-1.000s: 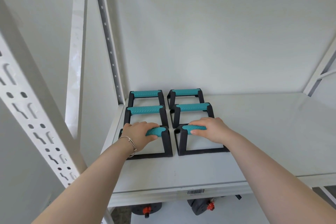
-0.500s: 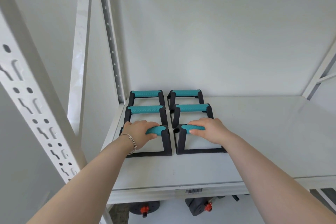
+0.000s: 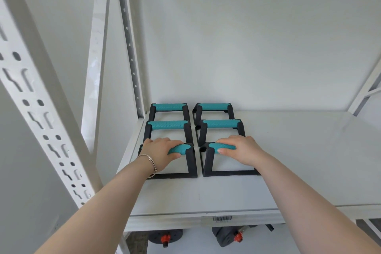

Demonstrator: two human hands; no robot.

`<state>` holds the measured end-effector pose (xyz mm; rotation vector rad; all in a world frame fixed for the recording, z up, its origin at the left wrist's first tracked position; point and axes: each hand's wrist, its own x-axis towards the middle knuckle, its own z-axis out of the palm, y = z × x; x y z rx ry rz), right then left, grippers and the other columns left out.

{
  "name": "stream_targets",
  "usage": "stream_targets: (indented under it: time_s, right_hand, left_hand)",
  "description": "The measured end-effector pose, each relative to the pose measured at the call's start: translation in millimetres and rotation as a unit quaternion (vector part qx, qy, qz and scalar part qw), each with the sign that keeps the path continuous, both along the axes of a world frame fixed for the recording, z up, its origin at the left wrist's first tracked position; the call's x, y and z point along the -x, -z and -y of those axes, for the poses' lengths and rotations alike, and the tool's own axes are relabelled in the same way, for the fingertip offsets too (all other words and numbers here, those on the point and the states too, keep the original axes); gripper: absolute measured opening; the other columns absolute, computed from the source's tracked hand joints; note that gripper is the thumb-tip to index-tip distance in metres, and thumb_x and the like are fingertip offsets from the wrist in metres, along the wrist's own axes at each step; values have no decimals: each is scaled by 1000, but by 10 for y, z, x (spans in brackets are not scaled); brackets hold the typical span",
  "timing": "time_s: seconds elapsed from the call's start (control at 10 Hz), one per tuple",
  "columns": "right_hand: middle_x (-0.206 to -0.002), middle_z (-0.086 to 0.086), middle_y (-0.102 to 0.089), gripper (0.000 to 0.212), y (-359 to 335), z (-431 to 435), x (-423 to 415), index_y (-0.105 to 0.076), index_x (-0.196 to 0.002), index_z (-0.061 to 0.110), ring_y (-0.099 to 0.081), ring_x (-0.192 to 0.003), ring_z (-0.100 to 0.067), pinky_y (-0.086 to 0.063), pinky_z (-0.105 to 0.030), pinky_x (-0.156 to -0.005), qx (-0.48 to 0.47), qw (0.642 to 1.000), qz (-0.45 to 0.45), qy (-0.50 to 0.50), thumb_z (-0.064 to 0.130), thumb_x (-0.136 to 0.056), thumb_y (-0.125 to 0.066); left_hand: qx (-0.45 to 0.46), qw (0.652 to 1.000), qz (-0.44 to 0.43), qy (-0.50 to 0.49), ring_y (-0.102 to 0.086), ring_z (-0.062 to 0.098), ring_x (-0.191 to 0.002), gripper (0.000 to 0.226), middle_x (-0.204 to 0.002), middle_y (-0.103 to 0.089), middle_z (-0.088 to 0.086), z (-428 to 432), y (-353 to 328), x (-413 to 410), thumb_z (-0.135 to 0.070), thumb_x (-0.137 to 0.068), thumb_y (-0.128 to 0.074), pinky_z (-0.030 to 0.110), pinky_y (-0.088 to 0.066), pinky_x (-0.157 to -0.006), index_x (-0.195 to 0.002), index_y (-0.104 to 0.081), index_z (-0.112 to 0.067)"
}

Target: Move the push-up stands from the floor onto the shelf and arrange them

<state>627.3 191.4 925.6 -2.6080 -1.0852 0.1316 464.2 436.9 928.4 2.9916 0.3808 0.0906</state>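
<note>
1. One white shelf (image 3: pixel 288 161) is carrying six push-up stands (image 3: pixel 167 125), sitting in two columns of three at its left rear.
2. The left hand (image 3: pixel 159 153) is gripping the front-left stand's teal handle (image 3: pixel 179 149).
3. The right hand (image 3: pixel 240 151) is gripping the front-right stand's handle (image 3: pixel 219 147).

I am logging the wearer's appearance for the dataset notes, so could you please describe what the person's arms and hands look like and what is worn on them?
Both forearms are bare, with no sleeves in view. The left hand has a thin silver bangle around its wrist. The right hand and its wrist carry nothing: no gloves, rings or watch show.
</note>
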Motion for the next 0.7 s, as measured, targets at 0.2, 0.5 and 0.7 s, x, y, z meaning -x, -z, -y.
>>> stream_targets:
  time_s: [0.2,0.5,0.7]
  right_hand:
    - [-110,13,-60,39,2,0,-8,-55,-128,49,-51,-108,-15,-33,-36,-100,5,1000,3,0,62,-93,-44]
    - [-126,11,-60,47,45,-14,154,-51,-135,43,-47,-121,-16,-28,-35,-105,15,996,74,47,62,-93,-42]
    - [-138,4,-54,60,157,14,300,-44,-142,30,-45,-129,-20,-26,-39,-114,-28,985,127,109,63,-91,-45]
  left_hand:
    - [-13,1000,4,5,-52,16,-111,42,-118,-59,-10,5,11,15,-49,-98,-41,38,-34,-96,-140,-39,-44]
    - [-73,997,20,10,-46,17,-125,47,-133,-55,-12,12,98,46,-53,-99,-32,44,-25,-113,-145,-31,-42]
    - [-52,997,13,-48,-12,20,-150,56,-159,-24,-7,172,120,94,-53,-100,-24,56,-3,-120,-152,-16,-34]
